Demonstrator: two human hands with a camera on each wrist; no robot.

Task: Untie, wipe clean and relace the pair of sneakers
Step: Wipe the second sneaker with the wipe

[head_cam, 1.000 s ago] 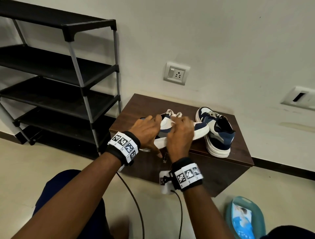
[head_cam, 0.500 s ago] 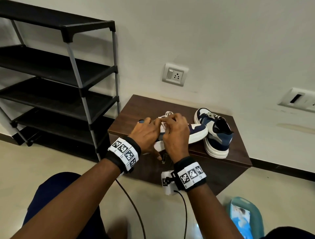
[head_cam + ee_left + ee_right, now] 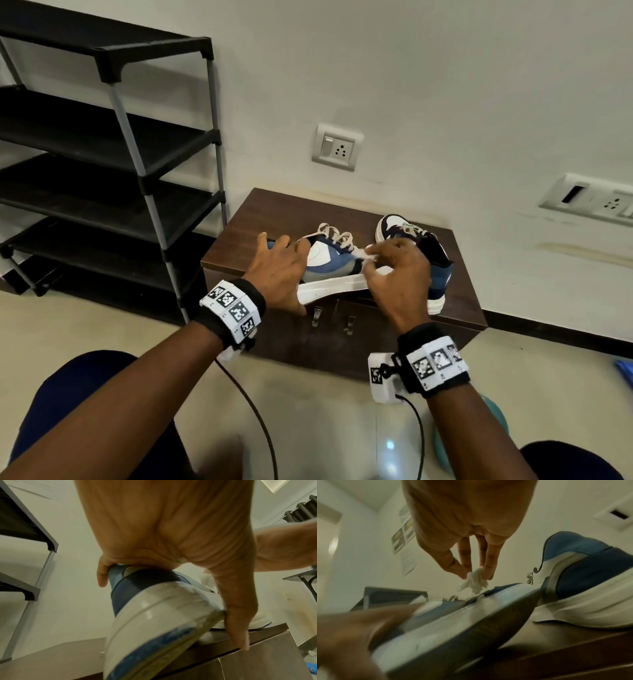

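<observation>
Left hand (image 3: 279, 270) grips sneaker (image 3: 329, 263); right fingers (image 3: 489, 566) pinch tissue (image 3: 475, 582)

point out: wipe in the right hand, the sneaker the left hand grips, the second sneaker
white wipe (image 3: 475, 583), right wrist view, crumpled middle below the fingertips.
held sneaker (image 3: 329, 260), head view, blue side panel.
second sneaker (image 3: 442, 274), head view, blue heel side.

The setting is a room in a home, most likely an entryway or shoe-storage corner. Indicators: a black multi-tier shoe rack (image 3: 113, 164) on grey metal poles stands against a plain painted wall beside a low dark-wood cabinet (image 3: 274, 219) with small metal pulls. A domestic switch-and-socket plate (image 3: 337, 147) is mounted on the wall above the cabinet, a second plate (image 3: 589, 200) sits further right, and the floor (image 3: 68, 325) is pale tile with a dark skirting strip.
</observation>
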